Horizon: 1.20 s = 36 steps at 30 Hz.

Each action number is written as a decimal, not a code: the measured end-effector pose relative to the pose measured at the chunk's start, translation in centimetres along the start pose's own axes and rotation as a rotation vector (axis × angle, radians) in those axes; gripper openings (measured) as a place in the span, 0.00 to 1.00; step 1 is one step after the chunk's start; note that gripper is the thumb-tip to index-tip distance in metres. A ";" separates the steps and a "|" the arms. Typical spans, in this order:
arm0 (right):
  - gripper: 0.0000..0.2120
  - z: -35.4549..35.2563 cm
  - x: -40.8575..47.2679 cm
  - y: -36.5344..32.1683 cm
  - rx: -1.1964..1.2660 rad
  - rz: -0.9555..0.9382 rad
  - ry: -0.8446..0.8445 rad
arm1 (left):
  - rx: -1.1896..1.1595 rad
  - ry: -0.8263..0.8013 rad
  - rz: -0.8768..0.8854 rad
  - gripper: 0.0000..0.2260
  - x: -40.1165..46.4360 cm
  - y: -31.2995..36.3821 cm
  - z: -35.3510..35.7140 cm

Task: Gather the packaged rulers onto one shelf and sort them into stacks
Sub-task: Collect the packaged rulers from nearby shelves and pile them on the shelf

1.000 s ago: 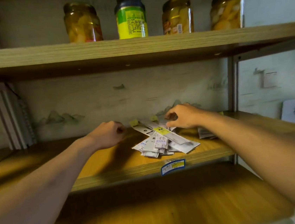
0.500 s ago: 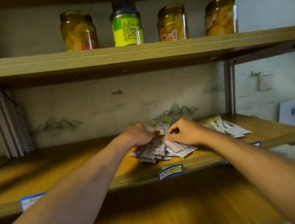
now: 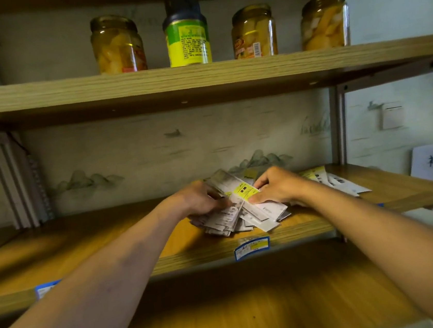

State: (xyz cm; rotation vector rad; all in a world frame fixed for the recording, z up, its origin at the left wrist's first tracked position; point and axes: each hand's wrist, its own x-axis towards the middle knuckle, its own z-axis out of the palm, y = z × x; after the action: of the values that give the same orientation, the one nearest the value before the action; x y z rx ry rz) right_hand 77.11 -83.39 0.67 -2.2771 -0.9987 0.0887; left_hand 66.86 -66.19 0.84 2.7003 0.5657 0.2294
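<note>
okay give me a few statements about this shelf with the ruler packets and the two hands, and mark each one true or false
1. Both hands are on the pile of packaged rulers on the middle shelf. True: the left hand and right hand both grip packets.
2. The top shelf holds four glass jars. False: three jars and one dark bottle with a green and yellow label.
3. A second, smaller group of packets lies to the right of the hands. True.
4. The packet with the yellow label lies on the bottom shelf. False: it is in the pile between the hands.
</note>
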 end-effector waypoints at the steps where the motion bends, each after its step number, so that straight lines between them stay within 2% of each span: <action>1: 0.18 -0.2 -0.1 0.2 0.025 0.005 0.003 | -0.007 0.001 0.008 0.18 0.0 -0.1 -0.1; 4: 0.15 -1.1 -0.4 0.7 0.126 0.022 0.039 | -0.027 0.000 -0.007 0.15 0.1 0.0 -0.2; 8: 0.12 -1.9 -0.9 1.4 0.254 0.045 0.104 | 0.115 0.048 0.008 0.23 0.4 0.6 0.1; 10: 0.11 -2.2 -1.2 1.5 0.292 0.042 0.111 | 0.139 0.083 0.015 0.21 0.4 0.7 0.2; 14: 0.12 -2.9 -1.6 1.2 0.370 0.032 0.125 | 0.085 0.151 0.027 0.17 -0.1 0.4 -0.8; 17: 0.13 -3.1 -1.5 0.5 0.334 -0.010 0.111 | -0.003 0.232 0.014 0.18 -0.2 -1.2 -1.9; 22: 0.11 -1.3 -1.2 -1.6 0.435 -0.066 0.091 | -0.293 0.317 -0.168 0.20 -2.2 -7.0 -4.2; 27: 0.14 0.3 -1.0 -4.6 0.436 -0.091 0.042 | -0.328 0.413 -0.339 0.18 -6.4 -16.2 -7.1; 31: 0.16 2.2 -0.2 -8.6 0.374 -0.102 0.010 | -0.298 0.467 -0.349 0.18 -8.5 -21.3 -7.8; 36: 0.19 7.8 1.7 -13.7 0.392 -0.073 -0.044 | -0.275 0.397 -0.199 0.14 -9.7 -24.7 -7.9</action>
State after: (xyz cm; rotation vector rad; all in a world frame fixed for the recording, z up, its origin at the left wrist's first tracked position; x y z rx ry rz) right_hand 67.24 -71.25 2.78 -1.8874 -0.9886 0.2800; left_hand 47.52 -46.61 -2.29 2.3213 0.8415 0.7408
